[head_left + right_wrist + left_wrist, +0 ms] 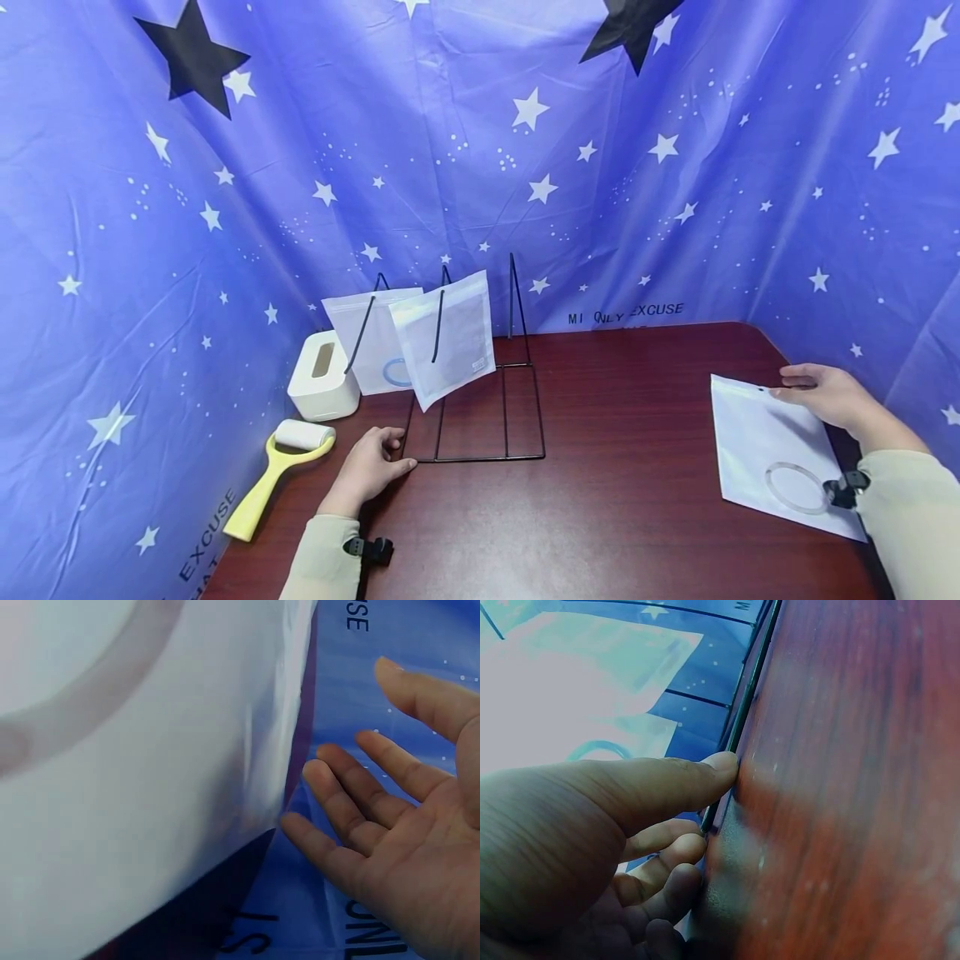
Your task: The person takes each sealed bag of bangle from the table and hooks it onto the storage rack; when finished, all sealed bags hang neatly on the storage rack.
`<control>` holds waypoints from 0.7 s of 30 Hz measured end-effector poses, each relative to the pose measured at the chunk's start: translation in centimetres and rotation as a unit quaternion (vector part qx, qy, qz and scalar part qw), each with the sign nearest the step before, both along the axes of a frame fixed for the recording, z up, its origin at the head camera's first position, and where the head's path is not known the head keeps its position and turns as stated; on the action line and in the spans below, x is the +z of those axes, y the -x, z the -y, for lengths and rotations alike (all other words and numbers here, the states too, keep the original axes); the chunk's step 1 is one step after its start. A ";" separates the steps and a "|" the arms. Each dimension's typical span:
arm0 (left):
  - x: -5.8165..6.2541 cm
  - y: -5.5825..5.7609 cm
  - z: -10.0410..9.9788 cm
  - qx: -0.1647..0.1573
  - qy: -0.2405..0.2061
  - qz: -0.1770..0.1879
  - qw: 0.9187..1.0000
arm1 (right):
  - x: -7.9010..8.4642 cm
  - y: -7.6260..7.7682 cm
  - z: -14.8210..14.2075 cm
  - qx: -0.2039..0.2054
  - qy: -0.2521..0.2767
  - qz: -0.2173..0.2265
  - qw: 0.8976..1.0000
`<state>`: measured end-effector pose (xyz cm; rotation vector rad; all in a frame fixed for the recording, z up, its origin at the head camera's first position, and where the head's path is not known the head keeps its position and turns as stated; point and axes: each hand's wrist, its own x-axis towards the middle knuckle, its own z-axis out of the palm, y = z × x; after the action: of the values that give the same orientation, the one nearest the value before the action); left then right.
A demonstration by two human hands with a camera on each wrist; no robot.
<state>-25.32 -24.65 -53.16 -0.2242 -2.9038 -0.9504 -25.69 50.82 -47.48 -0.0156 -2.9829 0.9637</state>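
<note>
A black wire rack (525, 408) stands on the table with two white zip bags hanging in it: a front bag (446, 342) tilted forward, and a rear bag (367, 333) showing a blue ring. At the rack's front left corner my left hand (372, 467) pinches the wire, thumb (721, 762) on one side and curled fingers on the other. My right hand (832, 398) is over the upper edge of another white bag (757, 442), which has a pale ring printed on it and lies at the right. Its fingers (341, 806) are spread, holding nothing.
A white tissue box (326, 400) stands left of the rack. In front of it lies a lint roller (266, 483) with a yellow handle. Blue star-printed cloth (615, 233) closes off the back and sides of the dark red table (600, 517).
</note>
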 end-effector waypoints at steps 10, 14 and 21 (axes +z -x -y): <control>0.0 0.0 0.1 0.003 0.001 0.005 1.000 | -0.9 0.5 0.8 0.015 -0.008 0.010 1.000; 0.0 0.0 0.1 0.005 0.003 0.008 1.000 | -1.1 0.8 1.4 0.023 -0.008 0.017 1.000; -0.1 0.0 0.1 0.005 0.004 0.005 1.000 | -0.9 1.4 1.5 0.021 0.012 0.015 1.000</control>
<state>-25.29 -24.77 -53.23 -0.2065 -2.9153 -0.9425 -27.09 49.35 -48.42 0.0331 -3.0098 1.0121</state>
